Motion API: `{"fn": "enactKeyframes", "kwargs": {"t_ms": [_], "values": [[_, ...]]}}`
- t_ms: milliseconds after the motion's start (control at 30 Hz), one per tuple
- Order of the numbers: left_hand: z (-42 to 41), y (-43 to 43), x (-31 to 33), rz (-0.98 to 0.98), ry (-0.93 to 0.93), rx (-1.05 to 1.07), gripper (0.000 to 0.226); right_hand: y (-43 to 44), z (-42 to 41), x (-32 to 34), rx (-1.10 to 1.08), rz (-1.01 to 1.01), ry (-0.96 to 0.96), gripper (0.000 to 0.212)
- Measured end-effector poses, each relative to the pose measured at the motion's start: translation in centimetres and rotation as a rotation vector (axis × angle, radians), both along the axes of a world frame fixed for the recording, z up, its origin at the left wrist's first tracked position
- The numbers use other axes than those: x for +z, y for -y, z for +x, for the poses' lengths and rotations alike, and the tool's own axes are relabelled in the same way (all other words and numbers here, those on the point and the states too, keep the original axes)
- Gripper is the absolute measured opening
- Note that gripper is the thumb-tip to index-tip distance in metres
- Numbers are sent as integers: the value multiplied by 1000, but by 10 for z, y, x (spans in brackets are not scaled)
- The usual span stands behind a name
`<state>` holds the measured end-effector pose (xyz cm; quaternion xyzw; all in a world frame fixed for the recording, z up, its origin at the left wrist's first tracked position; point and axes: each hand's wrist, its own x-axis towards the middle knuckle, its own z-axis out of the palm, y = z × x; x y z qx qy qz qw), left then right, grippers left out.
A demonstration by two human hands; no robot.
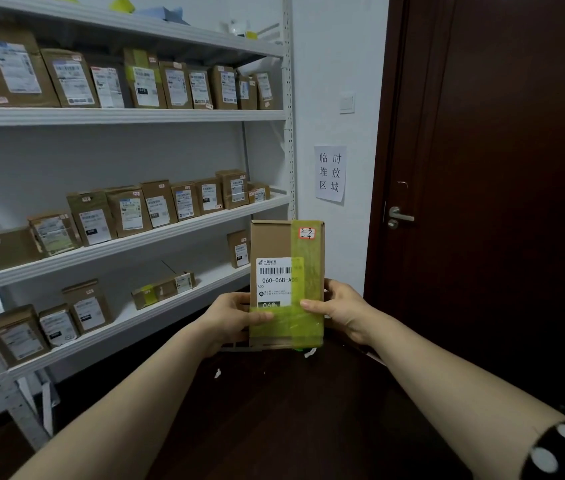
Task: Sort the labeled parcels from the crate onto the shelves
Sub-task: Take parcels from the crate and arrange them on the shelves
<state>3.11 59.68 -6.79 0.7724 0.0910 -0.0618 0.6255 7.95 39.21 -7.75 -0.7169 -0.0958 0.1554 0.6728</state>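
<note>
A brown cardboard parcel [274,244] stands upright in front of me, held with both hands. It carries a white barcode label reading 060-06B-A05, yellow-green tape down its right side and across its bottom, and a small sticker marked 3-3-4 at the top right. My left hand [231,315] grips its lower left edge, thumb across the front. My right hand [338,311] grips its lower right edge, thumb on the tape. The white shelf unit [125,116] stands to the left, its shelves lined with several labelled parcels [128,211]. No crate is in view.
A dark wooden door [503,188] with a metal handle [399,216] fills the right. A paper sign [330,173] and a light switch [347,102] hang on the white wall between shelf and door. The third shelf [205,278] has bare room near its right end. Dark floor lies below.
</note>
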Motion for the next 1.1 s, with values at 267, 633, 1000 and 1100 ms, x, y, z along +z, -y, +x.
{"fn": "enactKeyframes", "kwargs": {"t_ms": [267,633,1000,1100], "values": [[6,-5,12,-190,118,94,33,-2,6,-16,66,-89,-20,66],[9,-7,-13,-71,45,124,28,-8,31,-39,3,-123,-18,48],[25,-6,-59,-39,-81,174,21,-17,57,-77,17,-37,-75,38],[41,-17,-69,-42,-110,185,19,-28,74,-83,39,-37,-95,34]]}}
